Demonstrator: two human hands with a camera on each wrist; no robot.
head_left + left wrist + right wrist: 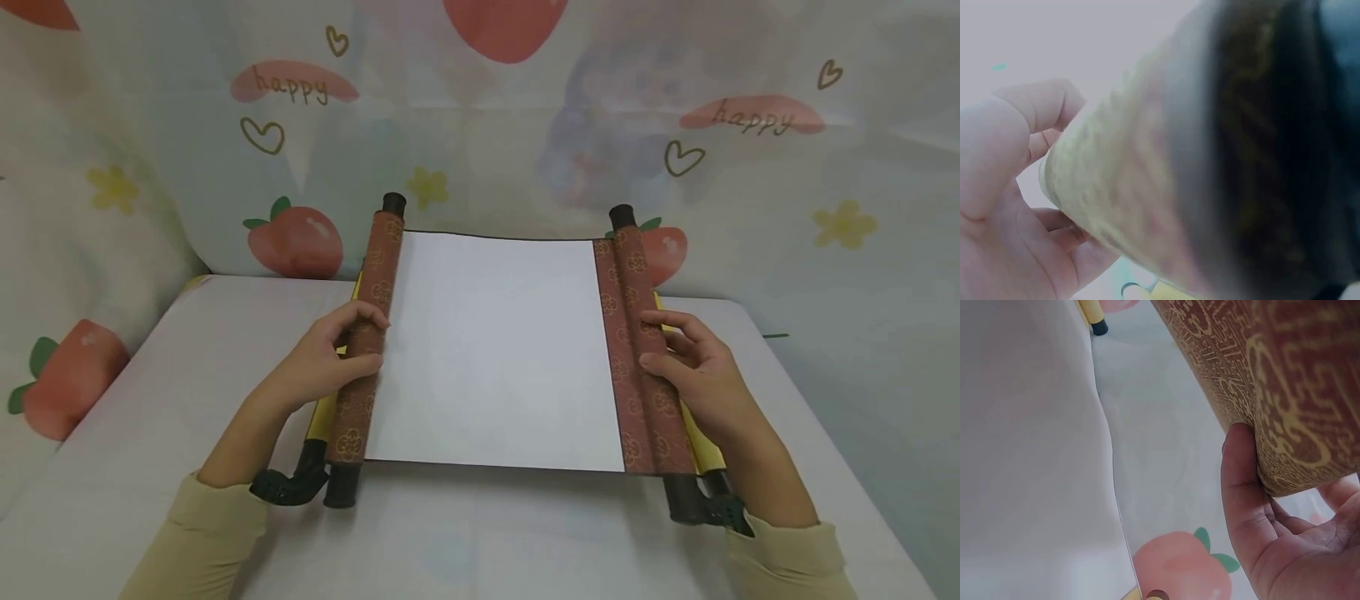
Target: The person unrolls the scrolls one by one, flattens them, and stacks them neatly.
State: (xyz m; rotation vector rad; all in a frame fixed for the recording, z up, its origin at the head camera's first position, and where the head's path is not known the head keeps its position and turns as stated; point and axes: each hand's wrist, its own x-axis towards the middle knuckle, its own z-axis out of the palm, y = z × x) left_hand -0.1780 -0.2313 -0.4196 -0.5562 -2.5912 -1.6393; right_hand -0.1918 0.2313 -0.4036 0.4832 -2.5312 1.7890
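- Scroll (495,350) lies flat on white worktop (150,400), centre of scene, partly unrolled; blank white sheet exposed betw. two rolled ends.
- L roll (367,333): red-brown brocade w/ gold medallions, dark end caps at near and far ends. R roll (637,350): same fabric, same dark caps.
- Left hand (330,358): grip clenched round L roll approx. mid-length, fingers curled over top, thumb on near side. Left wrist view is blurred but shows fingers (1035,106) wrapped about the roll.
- Right hand (697,375): fingers draped over R roll, thumb on its inner face; grasping the roll. Right wrist view confirms thumb (1241,487) pressed against patterned fabric (1285,381).
- Yellow strips show under both rolls at outer edges; what they are cannot be told.
- Dark wrist-worn devices sit at each cuff, near edge.
- Backdrop (300,242): pale cloth printed w/ strawberries, hearts, "happy", draped behind and at sides of worktop.
- No containers in view.
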